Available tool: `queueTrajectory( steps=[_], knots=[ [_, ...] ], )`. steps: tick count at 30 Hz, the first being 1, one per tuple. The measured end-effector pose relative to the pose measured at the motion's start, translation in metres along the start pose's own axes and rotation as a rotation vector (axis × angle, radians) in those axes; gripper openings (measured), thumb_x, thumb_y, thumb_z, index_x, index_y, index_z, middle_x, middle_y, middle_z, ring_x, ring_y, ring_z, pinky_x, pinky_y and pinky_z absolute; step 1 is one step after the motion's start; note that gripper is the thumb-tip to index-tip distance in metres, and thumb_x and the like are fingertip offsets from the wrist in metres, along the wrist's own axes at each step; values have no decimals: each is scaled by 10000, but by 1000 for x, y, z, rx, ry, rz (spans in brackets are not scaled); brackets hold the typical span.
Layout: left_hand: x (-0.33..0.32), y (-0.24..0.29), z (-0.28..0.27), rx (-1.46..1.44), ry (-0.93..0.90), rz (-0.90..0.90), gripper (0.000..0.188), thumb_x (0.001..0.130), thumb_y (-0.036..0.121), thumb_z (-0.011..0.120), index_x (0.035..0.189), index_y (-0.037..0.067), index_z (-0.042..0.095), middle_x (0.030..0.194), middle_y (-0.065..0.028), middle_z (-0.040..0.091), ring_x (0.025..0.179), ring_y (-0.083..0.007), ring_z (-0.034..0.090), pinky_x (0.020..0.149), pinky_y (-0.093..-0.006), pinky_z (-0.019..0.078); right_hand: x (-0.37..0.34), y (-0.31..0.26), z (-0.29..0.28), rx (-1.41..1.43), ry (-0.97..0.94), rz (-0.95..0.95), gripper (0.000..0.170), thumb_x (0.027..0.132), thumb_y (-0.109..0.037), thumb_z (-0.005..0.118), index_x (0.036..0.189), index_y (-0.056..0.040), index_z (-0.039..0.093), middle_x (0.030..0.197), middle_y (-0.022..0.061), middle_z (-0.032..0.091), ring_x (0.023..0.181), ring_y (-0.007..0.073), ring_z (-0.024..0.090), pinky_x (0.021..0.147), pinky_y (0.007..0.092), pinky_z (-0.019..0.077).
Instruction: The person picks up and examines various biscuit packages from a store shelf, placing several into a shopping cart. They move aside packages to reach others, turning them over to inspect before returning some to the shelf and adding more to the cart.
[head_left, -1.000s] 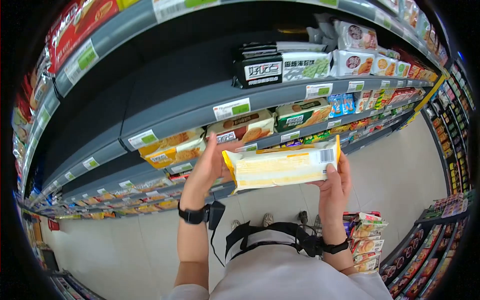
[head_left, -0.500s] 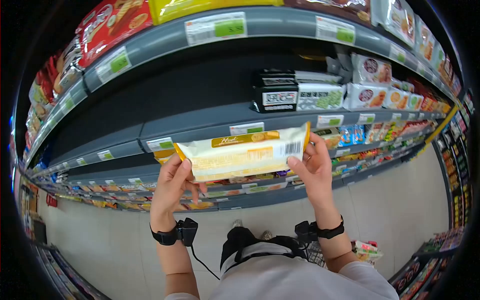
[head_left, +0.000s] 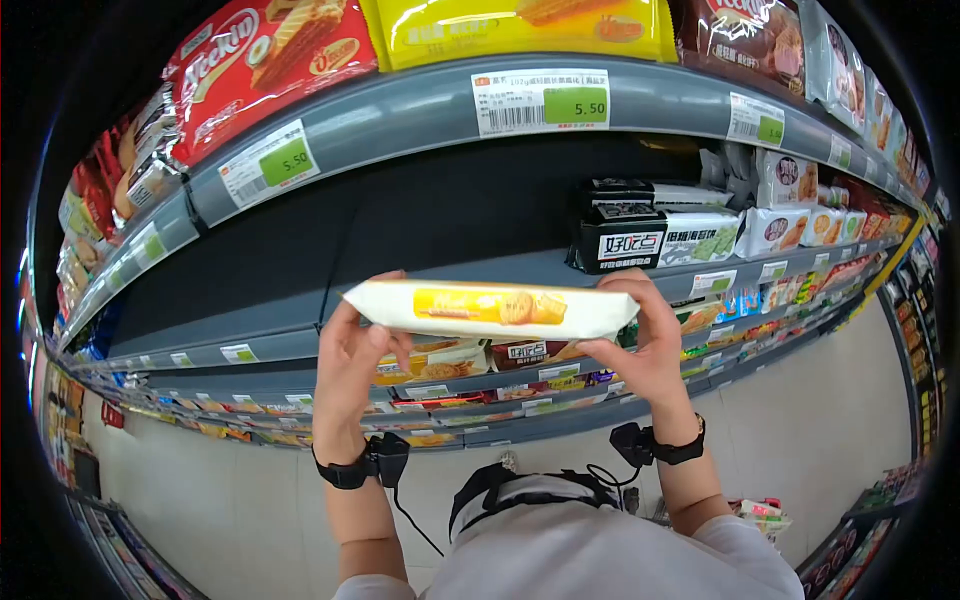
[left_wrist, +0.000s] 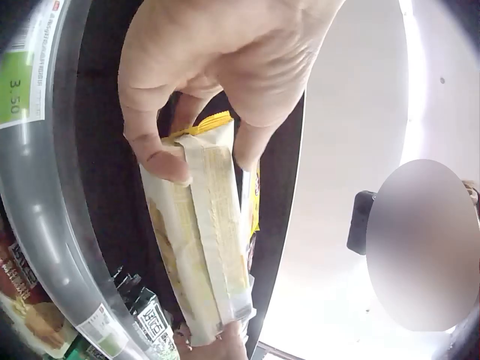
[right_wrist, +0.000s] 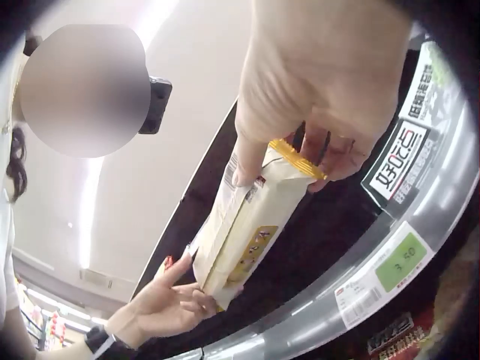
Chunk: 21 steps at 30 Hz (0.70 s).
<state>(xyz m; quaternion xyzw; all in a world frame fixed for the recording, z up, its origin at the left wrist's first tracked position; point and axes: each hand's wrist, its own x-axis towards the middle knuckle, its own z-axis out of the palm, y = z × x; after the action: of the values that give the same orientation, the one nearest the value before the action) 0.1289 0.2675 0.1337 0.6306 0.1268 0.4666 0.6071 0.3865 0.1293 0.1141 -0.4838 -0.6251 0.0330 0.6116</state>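
Observation:
A long cream packet with yellow ends and a yellow label (head_left: 490, 307) is held level between both hands, in front of the shelf. The left hand (head_left: 352, 350) pinches its left end, thumb at the near side and fingers behind. At the other end the right hand (head_left: 645, 335) grips with the thumb below and fingers over the top. In the left wrist view the packet's seamed back (left_wrist: 206, 232) shows under the left hand (left_wrist: 225, 60). The right wrist view shows the right hand (right_wrist: 322, 82) on the packet's yellow end (right_wrist: 298, 159).
Behind the packet runs a dark shelf with black and white packs (head_left: 630, 240) on its right part. Red (head_left: 265, 70) and yellow (head_left: 520, 28) packs lie on the shelf above, over a price-tag rail (head_left: 400, 105). Lower shelves hold more biscuits. Goods stand in a basket (head_left: 765, 515) by the right arm.
The left hand has come onto the packet's left end. The packet has been raised and turned from its printed back to a narrow labelled side. The view has moved closer to the upper shelf.

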Motion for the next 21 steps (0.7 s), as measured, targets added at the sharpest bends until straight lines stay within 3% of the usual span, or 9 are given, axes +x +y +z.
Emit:
queueTrajectory(
  steps=[1,3,6,11,14,16,17,18,21],
  knots=[
    [3,-2,-7,57,19,-67,377,856,154,585,1170,-37,500,1193,-148,508,736,-117,585,546,-234,487,0,2,2,26,29,6,422,622,-81,789,954,-4,539,941,102,573,846,180,554,727,285,454],
    [10,-6,-9,124,87,-115,366,859,140,579,1152,-62,495,1001,-118,600,598,-101,571,476,-218,460,-1,0,5,22,23,55,427,623,-81,788,960,1,538,941,102,571,832,177,552,723,280,452],
    [21,-9,-20,156,89,-139,344,857,126,579,1133,-64,502,1013,-134,595,548,-103,561,456,-215,447,-1,-1,11,17,2,102,432,641,-94,788,978,8,538,941,85,575,830,146,558,729,264,453],
    [34,-4,-21,179,123,-207,346,852,106,583,1134,-73,495,972,-132,620,477,-106,539,414,-211,418,-2,-3,25,393,132,367,468,710,-65,746,1088,-19,476,974,53,564,920,116,560,788,258,473],
    [45,-12,-17,164,154,-213,387,847,87,586,1179,-73,468,949,-132,633,543,-110,570,491,-215,463,-11,-2,36,531,123,477,511,724,-17,719,1131,-21,410,1004,56,548,929,122,559,808,262,476],
    [55,-26,-10,138,168,-35,436,846,82,590,1224,-68,432,993,-147,617,690,-130,610,631,-240,504,-15,-4,50,592,104,519,510,730,5,707,1106,-20,363,1022,75,535,935,125,555,809,259,479],
    [57,-25,-3,86,132,-34,494,840,70,596,1268,-56,387,1152,-185,531,870,-162,606,772,-278,502,-19,-5,59,626,215,582,494,735,5,703,1082,-21,352,1018,86,536,934,128,555,808,258,479],
    [59,-27,9,54,126,25,552,825,54,612,1300,-36,345,1298,-183,401,1016,-204,561,818,-288,492,-22,-6,67,653,328,642,478,741,5,699,1058,-23,342,1015,98,537,933,130,555,808,257,480],
    [46,-42,36,123,28,16,608,794,48,646,1313,10,330,1353,-131,359,1163,-246,464,946,-344,414,-29,2,85,681,448,693,439,776,-24,677,1038,-27,324,1034,127,538,912,143,575,772,267,509]
  ],
)
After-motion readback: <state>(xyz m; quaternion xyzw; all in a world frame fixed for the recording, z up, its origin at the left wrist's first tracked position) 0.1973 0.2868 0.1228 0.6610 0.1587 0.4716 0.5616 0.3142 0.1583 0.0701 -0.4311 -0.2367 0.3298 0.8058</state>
